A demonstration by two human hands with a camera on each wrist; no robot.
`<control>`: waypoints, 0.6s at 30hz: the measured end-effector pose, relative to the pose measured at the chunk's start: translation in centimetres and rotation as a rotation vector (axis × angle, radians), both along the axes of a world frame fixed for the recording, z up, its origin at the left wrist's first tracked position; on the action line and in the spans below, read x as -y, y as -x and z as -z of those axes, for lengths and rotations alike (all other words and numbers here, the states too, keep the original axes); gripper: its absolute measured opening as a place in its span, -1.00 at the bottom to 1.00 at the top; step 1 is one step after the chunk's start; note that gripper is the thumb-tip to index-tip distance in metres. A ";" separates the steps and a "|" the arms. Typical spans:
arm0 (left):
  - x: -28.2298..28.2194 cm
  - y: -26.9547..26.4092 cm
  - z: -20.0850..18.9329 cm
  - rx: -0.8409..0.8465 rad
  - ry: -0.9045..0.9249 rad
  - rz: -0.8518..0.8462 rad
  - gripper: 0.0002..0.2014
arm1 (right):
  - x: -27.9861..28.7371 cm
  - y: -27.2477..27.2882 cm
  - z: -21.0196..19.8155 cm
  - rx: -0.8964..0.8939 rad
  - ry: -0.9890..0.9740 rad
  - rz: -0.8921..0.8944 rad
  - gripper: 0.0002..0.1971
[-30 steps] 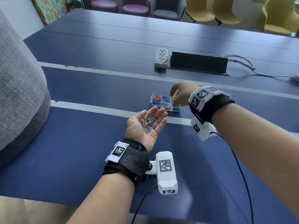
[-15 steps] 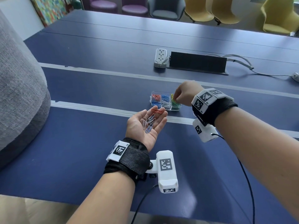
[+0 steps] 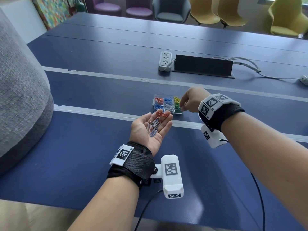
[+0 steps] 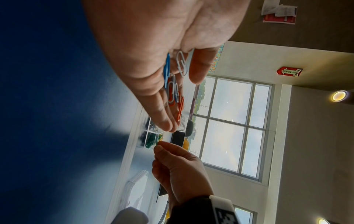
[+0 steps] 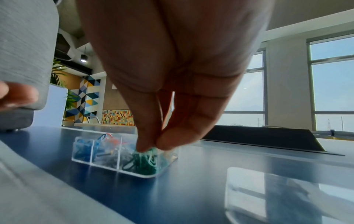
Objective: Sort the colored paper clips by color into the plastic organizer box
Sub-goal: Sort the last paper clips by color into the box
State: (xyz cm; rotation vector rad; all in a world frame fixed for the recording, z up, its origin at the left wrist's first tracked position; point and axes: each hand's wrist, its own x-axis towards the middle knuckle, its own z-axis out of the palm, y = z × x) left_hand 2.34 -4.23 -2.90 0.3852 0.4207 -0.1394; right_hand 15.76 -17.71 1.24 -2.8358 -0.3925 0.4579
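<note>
Room: meeting room with purple, grey and yellow chairs (image 3: 205, 12) along the far side and large windows (image 4: 229, 124).
Surface: dark blue surface (image 3: 83, 155) crossed by pale seam lines; a white power strip (image 3: 165, 61) lay beside a raised black cable hatch (image 3: 202, 65) at mid-table.
Organizer box: clear plastic organizer box (image 3: 180, 112) stood on the surface just beyond the left hand's fingertips; its compartments held red, blue, yellow, white and green clips, each colour apart.
Left hand: left hand (image 3: 150, 129) was held palm up and flat, fingers relaxed, above the surface near the box.
Clips on palm: a red paper clip (image 3: 162, 114) lay across the fingers; several white and blue paper clips (image 3: 154, 126) lay on the palm.
Right hand: right hand (image 3: 191, 100) was over the box's right end, thumb and forefinger pressed together at the green clips (image 5: 145, 160) in the near right compartment; whether a clip was actually pinched could not be told.
Other: a grey upholstered shape (image 3: 20, 97) filled the left edge.
</note>
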 end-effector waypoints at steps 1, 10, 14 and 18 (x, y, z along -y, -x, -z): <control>0.0 0.0 0.0 0.000 0.000 -0.001 -0.68 | 0.0 0.0 0.1 0.016 0.010 -0.013 -0.85; 0.1 0.1 0.0 -0.007 -0.004 0.001 -0.67 | 0.4 0.3 0.4 0.160 0.043 -0.099 -0.75; 0.3 0.2 0.0 -0.013 -0.010 0.002 -0.67 | 0.1 0.5 0.6 0.159 0.085 -0.118 -0.59; 0.2 0.3 -0.1 -0.013 -0.011 -0.005 -0.68 | -0.1 1.0 0.7 0.109 0.131 -0.136 -0.56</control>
